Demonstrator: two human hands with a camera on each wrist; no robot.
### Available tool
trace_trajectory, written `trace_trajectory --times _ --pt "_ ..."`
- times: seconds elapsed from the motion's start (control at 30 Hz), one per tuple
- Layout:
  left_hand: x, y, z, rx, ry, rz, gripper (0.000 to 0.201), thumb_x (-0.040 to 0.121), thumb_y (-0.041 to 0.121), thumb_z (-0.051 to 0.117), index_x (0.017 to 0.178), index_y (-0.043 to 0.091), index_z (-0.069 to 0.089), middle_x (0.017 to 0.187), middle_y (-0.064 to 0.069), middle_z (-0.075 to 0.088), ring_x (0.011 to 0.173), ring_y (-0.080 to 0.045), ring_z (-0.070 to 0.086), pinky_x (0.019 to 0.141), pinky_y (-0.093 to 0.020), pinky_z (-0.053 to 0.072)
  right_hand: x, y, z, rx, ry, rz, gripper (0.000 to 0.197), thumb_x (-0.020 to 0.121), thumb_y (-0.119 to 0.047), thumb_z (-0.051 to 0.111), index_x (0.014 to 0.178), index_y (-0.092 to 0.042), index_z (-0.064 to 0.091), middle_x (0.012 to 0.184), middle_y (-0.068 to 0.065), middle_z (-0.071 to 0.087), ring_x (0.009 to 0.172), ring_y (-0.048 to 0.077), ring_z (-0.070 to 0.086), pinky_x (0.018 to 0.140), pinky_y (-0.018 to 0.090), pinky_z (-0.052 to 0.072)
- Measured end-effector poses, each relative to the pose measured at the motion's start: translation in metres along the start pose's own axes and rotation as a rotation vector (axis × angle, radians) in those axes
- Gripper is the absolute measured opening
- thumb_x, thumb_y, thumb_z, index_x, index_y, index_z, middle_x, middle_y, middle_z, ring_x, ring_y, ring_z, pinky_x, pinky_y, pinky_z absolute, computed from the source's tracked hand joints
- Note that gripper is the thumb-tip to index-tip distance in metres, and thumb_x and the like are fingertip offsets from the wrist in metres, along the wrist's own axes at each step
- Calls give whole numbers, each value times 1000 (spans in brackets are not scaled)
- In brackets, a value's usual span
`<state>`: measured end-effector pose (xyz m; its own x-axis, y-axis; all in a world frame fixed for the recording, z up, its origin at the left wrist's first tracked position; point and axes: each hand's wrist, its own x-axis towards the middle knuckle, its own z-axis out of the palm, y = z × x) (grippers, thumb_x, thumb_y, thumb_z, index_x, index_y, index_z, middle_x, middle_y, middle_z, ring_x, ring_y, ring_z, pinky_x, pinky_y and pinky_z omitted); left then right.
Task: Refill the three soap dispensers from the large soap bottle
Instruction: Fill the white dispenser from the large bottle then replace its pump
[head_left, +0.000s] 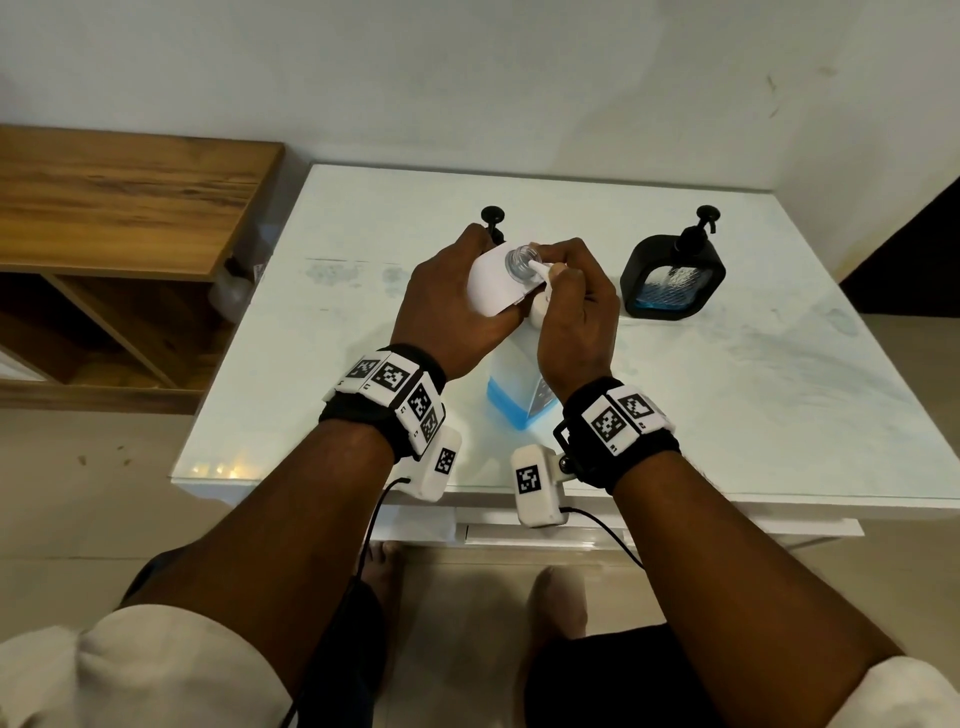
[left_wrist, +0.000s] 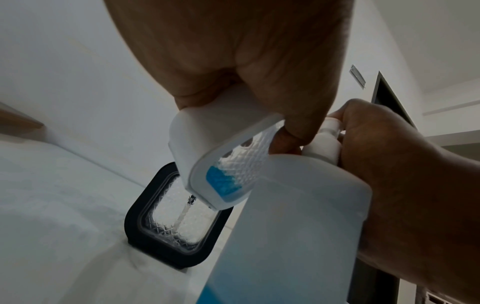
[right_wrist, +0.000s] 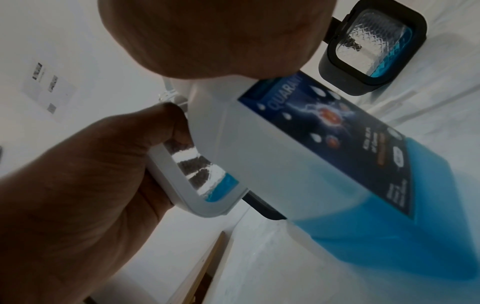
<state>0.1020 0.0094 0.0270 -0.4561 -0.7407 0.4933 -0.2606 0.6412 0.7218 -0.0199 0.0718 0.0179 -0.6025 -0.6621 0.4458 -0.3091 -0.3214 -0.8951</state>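
Large soap bottle (head_left: 511, 400) stands near the front edge of the white bench (head_left: 727, 415), blue liquid low in its base, label on the right face; open bench surface to either side. Right hand (head_left: 574, 306) curled round the bottle's white pump head. Left hand (head_left: 449, 301) grips a white dispenser (head_left: 493, 280) lifted off the bench and tilted, open neck at the pump spout, a little blue soap pooled in its lower corner. Behind it, a black dispenser (left_wrist: 171, 216), mostly hidden. Farther right, another black dispenser (head_left: 672, 278), partly blue, well apart from the bench edges.
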Motion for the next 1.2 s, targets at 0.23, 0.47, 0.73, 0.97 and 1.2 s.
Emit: trace_trajectory --times 0.23,0.47,0.73,0.97,1.2 --pt "2 1 1 -9 -3 -5 42 79 37 79 109 16 58 96 6 69 84 -13 64 72 -25 52 -1 4 0 -18 7 -31 31 99 -25 45 95 -2 65 85 -1 70 85 25 63 79 32 49" --pt "1 0 0 -18 -4 0 43 79 37 78 111 17 58 96 7 68 82 -12 63 71 -21 49 0 3 1 -10 11 -18 26 96 -19 42 90 -5 63 84 9 66 79 25 58 75 32 45" --pt "2 -1 2 -23 -5 -15 46 79 38 79 113 16 58 97 7 69 85 -15 65 75 -30 54 -3 3 0 -13 9 -40 30 98 -24 45 95 -1 64 80 -8 66 79 8 57 74 28 47" --pt "1 0 -1 -15 -5 -5 42 79 36 78 108 14 58 95 6 68 82 -15 63 71 -29 52 -2 1 -1 -9 3 7 23 96 -13 42 87 -5 61 83 11 65 76 21 55 72 30 44" --pt "2 -1 1 -38 -15 -14 44 79 37 79 111 16 58 98 6 69 85 -15 64 73 -29 54 -4 2 -1 -9 9 -19 26 100 -18 46 93 1 63 78 -9 65 77 6 56 74 24 46"
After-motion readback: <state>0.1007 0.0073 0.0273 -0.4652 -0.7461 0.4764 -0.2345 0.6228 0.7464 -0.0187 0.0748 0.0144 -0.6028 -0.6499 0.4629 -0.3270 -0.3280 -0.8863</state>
